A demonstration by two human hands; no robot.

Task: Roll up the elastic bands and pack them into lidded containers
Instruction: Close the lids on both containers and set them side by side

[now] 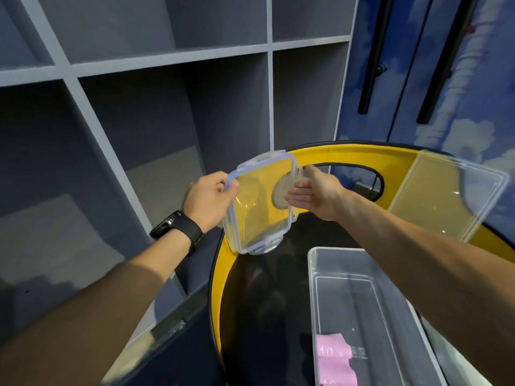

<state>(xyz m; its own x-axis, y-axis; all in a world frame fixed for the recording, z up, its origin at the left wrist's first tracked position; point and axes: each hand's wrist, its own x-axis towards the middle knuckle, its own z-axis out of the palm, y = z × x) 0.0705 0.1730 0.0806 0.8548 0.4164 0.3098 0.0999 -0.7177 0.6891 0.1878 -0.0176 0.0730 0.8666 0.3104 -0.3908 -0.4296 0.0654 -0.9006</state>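
I hold a small clear lid (262, 207) with a blue seal and snap flaps up over the table's far left edge. My left hand (207, 200) grips its left rim, fingers curled round the blue seal. My right hand (315, 195) pinches its right side at a flap, thumb on top and fingers showing through the plastic behind it. A long clear container (362, 307) stands open at the lower right. A folded pink elastic band (334, 360) lies in its near end.
The round table has a black top (259, 316) and a raised yellow rim (348, 156). A large clear lid (446, 196) leans against the rim at the right. Grey cubby shelves (167, 112) stand to the left, and blue cabinet doors with black handles (370, 57) are behind.
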